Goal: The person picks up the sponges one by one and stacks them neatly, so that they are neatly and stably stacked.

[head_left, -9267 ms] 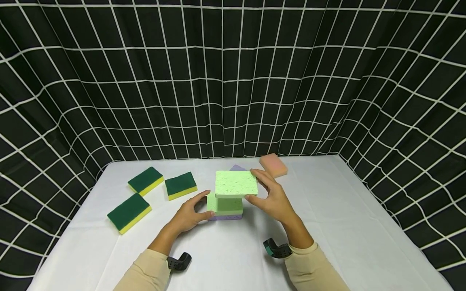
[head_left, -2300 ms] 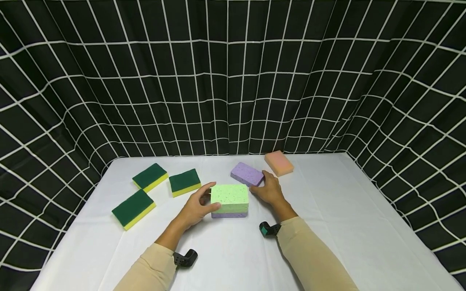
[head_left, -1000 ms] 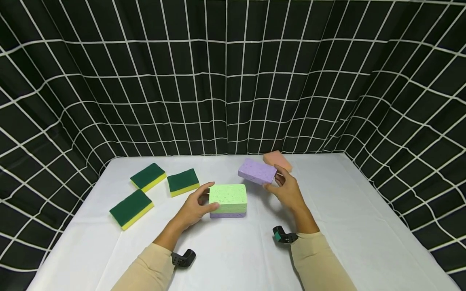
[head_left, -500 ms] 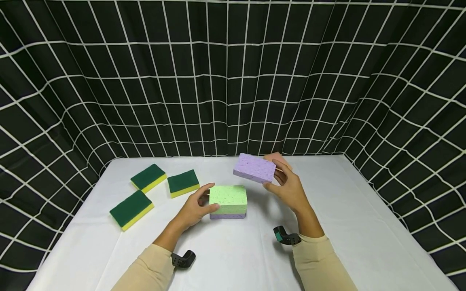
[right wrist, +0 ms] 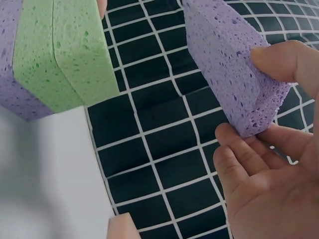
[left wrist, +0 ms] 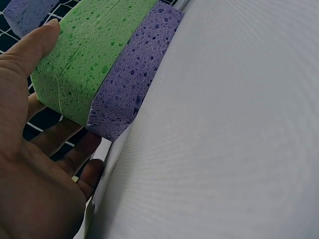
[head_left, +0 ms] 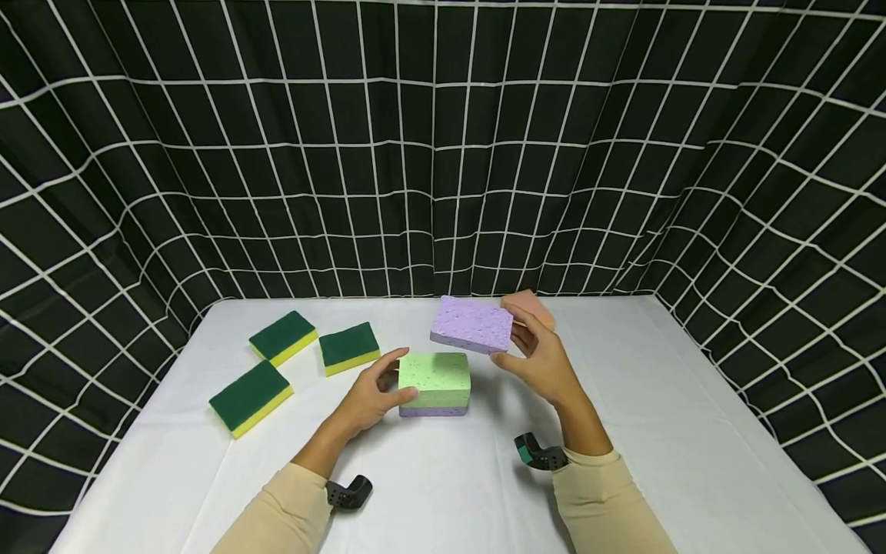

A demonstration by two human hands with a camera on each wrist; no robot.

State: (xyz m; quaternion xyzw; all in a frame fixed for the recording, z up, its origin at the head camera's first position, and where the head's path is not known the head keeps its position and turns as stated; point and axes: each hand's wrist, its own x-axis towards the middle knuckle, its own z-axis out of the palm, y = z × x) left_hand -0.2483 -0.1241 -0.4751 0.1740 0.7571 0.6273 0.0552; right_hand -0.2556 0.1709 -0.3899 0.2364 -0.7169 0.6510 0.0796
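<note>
In the head view a stack of sponges stands at the table's middle: two light green sponges [head_left: 434,377] lie on a purple sponge [head_left: 432,412]. My left hand [head_left: 368,396] grips the stack's left end, its thumb on the green sponge's near side and its fingers round the far side. My right hand [head_left: 547,365] pinches a second purple sponge [head_left: 472,323] by its right end, thumb near and fingers behind. It hangs tilted in the air, behind and above the stack. The right wrist view shows this purple sponge [right wrist: 224,64] apart from the green ones [right wrist: 65,55].
Three green-and-yellow scrub sponges [head_left: 251,398] lie at the left of the white table [head_left: 657,415]. An orange-pink sponge [head_left: 531,304] lies at the back right, partly hidden by my right hand. A black gridded curtain [head_left: 443,154] surrounds the back and sides.
My right hand has set a green sponge on the stack, then lifted the second purple sponge off the table and moved it left towards the stack. My left hand stays at the stack.
</note>
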